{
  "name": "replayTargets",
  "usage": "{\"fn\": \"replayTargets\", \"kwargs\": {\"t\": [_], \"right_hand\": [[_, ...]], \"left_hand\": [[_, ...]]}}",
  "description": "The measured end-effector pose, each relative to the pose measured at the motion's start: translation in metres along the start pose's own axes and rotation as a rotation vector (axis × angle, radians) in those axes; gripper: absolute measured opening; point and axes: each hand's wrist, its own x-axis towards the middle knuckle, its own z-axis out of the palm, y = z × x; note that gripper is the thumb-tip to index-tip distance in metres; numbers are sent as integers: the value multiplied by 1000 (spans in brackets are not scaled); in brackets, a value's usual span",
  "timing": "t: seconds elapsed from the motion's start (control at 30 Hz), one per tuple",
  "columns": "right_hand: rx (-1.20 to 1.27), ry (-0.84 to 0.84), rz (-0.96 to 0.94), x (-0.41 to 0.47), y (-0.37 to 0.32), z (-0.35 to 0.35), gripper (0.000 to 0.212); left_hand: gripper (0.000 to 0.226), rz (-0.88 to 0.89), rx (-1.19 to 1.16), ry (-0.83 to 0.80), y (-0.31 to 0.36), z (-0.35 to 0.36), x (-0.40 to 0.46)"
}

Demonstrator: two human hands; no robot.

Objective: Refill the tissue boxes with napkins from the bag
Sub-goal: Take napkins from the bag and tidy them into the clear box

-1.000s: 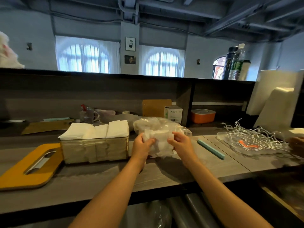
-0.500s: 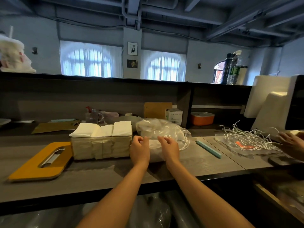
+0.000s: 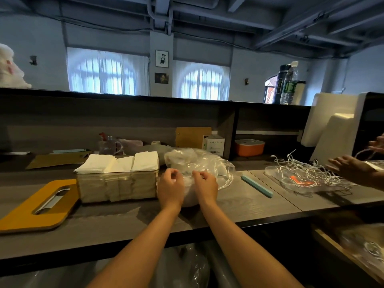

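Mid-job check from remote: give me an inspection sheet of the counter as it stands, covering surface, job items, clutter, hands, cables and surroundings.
Surface: grey wood-grain counter, bare patch in front of the hands.
Job's things: clear tissue box, lid off, napkins heaped above its rim; clear plastic bag just right of it, white napkins inside.
Clutter: yellow lid lying flat at left; teal strip; orange container on the shelf; small white carton.
Hands: left hand and right hand at the bag's near side, fingers curled; grip on the film unclear.
Cables: white cord tangle on a clear tray at right.
Surroundings: another person's hand by the cords; bottles on the ledge.
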Motion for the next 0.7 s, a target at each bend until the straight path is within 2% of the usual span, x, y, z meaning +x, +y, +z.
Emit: {"fn": "replayTargets", "kwargs": {"t": [0.17, 0.27, 0.33, 0.43, 0.5, 0.57, 0.63, 0.7], "right_hand": [[-79, 15, -38, -3, 0, -1, 35], [-133, 58, -32, -5, -3, -2, 41], [-161, 109, -32, -8, -4, -4, 41], [-142, 171, -31, -11, -4, -10, 40], [-102, 173, -25, -13, -5, -14, 39], [3, 114, -16, -15, -7, -16, 42], [172, 10, 17, -19, -11, -18, 43], [253, -115, 45, -24, -15, -19, 29]], "left_hand": [[27, 39, 175, -164, -4, 5, -1], [31, 53, 157, -174, -4, 2, -3], [28, 98, 98, -197, 0, -4, -6], [13, 200, 52, -345, 8, -15, -19], [16, 231, 38, -423, 6, -21, -25], [25, 231, 43, -430, 2, -25, -27], [23, 159, 1, -359, -1, -30, -24], [19, 62, -79, -259, -4, -34, -21]]}}
